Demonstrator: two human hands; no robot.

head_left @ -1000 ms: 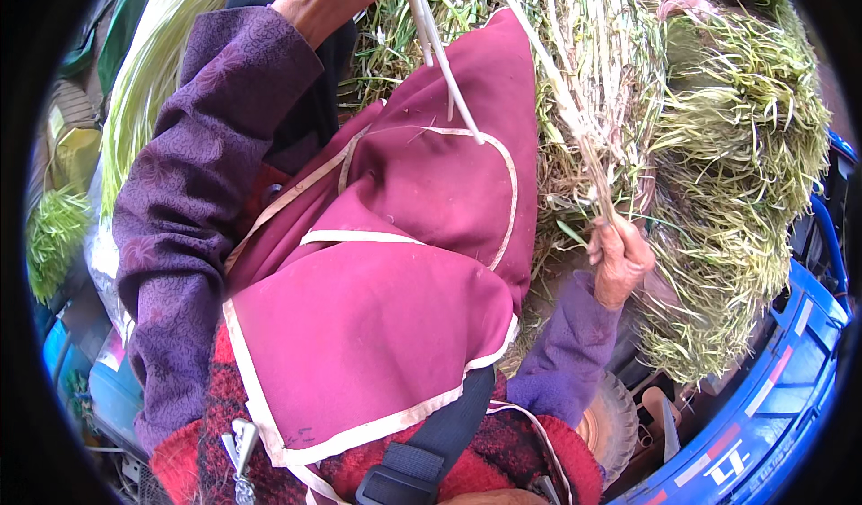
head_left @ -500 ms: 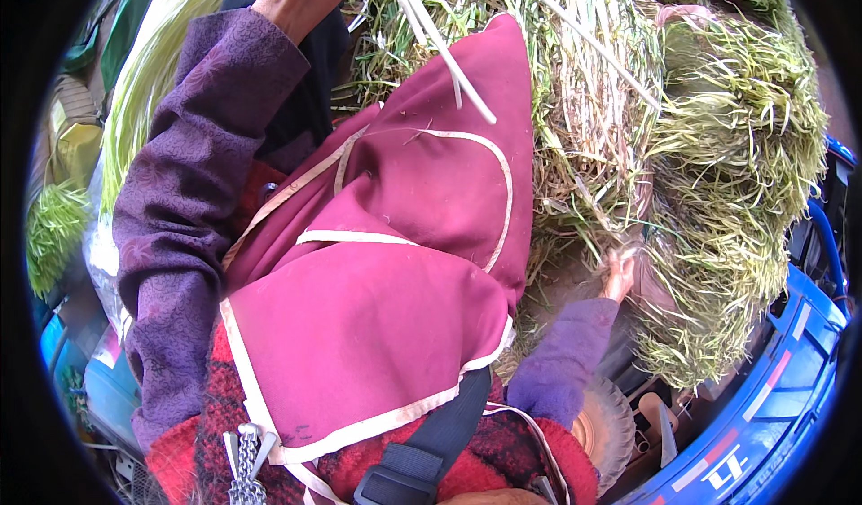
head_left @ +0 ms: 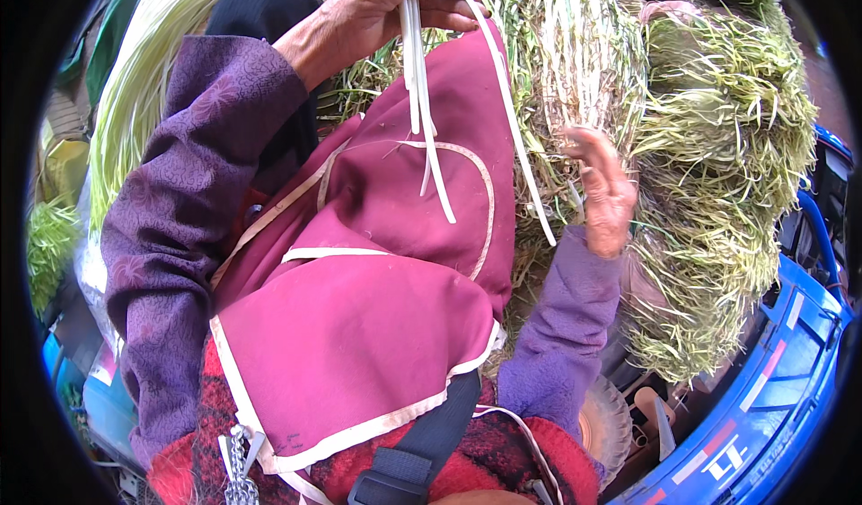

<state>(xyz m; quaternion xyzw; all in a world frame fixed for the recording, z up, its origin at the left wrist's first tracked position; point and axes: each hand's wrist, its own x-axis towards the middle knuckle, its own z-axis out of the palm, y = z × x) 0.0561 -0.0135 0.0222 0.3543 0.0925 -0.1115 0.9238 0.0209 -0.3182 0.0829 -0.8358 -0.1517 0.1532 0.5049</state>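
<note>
My left hand [head_left: 382, 7] is raised at the top, over the far end of a maroon apron [head_left: 395, 298]. Its fingers pinch several long white vegetable stalks [head_left: 416, 74], which hang down across the apron. One longer white stalk [head_left: 516, 137] slants down to the right from those fingertips. My right hand [head_left: 606, 195] is lifted to the right of the apron, its fingers curved and apart. A small pale bit shows beside its thumb; whether the hand touches it I cannot tell. Behind that hand lies a heap of pale, dry-looking stalks [head_left: 575, 47].
Bundles of yellow-green leafy stalks [head_left: 718, 146] are piled at the right. A blue vehicle panel [head_left: 763, 397] curves along the lower right, with a tyre [head_left: 603, 429] near it. Long pale green leaves [head_left: 148, 92] lie at the upper left.
My right hand has moved up and away from the stalk heap, with its fingers spreading. My left hand has come lower and to the right, bringing the white stalks further into view.
</note>
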